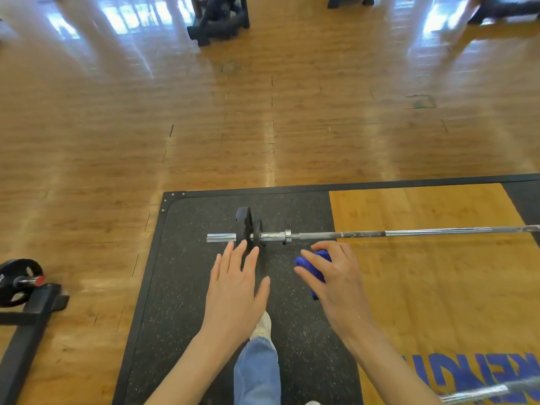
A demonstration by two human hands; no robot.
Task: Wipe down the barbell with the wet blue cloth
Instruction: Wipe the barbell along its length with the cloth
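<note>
Right hand (336,276) curled round one blue cloth (317,266); left hand (236,285) flat, fingers spread, empty.
One barbell (365,233) on the mat (181,273) just beyond both hands, two black plates (248,226) on its left sleeve.

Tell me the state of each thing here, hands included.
Barbell: lying on the platform, two plates on its sleeve.
Cloth: bunched in the right hand, off the bar.
Right hand: grips the cloth.
Left hand: open, fingers straight, holding nothing.
</note>
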